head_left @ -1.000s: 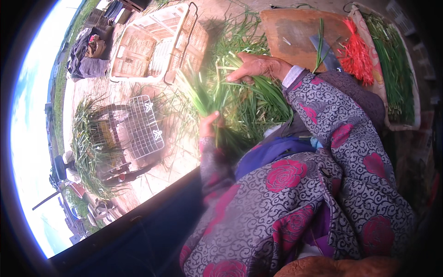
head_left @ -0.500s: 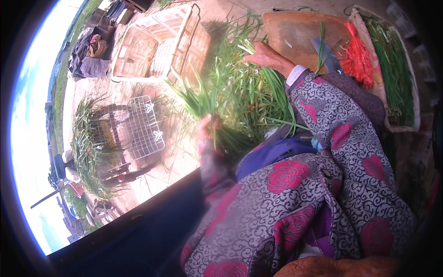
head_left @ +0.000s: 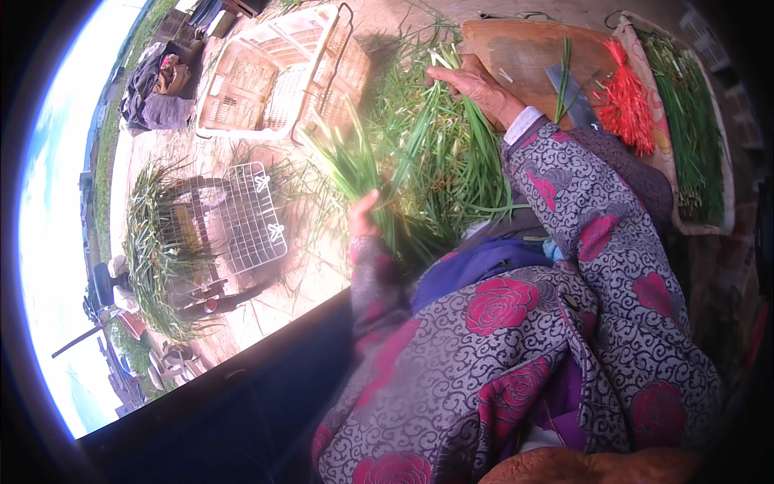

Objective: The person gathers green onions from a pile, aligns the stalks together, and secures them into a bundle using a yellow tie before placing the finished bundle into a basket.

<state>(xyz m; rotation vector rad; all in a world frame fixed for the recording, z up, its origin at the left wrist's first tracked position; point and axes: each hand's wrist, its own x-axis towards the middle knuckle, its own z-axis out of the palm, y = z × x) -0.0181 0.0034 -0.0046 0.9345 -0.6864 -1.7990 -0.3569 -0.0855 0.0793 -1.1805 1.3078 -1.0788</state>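
Note:
My left hand (head_left: 365,216) is closed round a bunch of long, flat green leaves that look like garlic chives (head_left: 347,161); the bunch's pale ends point up and to the left. Farther off and to the right, my right hand (head_left: 477,87) grips another bunch of garlic chives (head_left: 481,149). Its whitish stalk ends stick out past the thumb, and its green leaves hang down toward my lap. Between and beneath both hands spreads a heap of loose, tangled garlic chives (head_left: 427,173). Some fingers of each hand are hidden.
Behind the heap stands a pale plastic crate (head_left: 302,97). At left, a wire rack (head_left: 254,218) stands beside draped green leaves (head_left: 153,250). On the right are a brown board (head_left: 516,48) with a blade-like piece, red ties (head_left: 625,105) and a cloth-lined container of chives (head_left: 681,121).
My right hand has lifted a little, away from me and to the right, bringing its chives along. My left hand has shifted only slightly, still holding its bunch.

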